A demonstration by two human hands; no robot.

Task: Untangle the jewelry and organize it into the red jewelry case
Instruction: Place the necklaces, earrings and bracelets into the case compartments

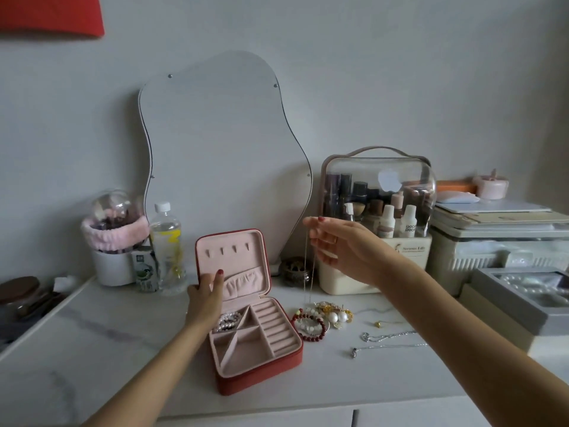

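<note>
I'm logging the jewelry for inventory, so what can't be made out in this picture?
Head view only:
- Bead bracelet in the case: partly hidden by the left hand.
- Chain in the right hand: too thin to see a clasp.
- Jewelry pile: tangled, pieces uncountable.
- Grey box: cut off by the right edge.

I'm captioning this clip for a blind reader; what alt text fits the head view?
A person's right hand pinches a thin chain necklace dangling above a tangled jewelry pile, while the left hand steadies the lid of an open red jewelry case with pink lining on a white marble-look tabletop.
</note>
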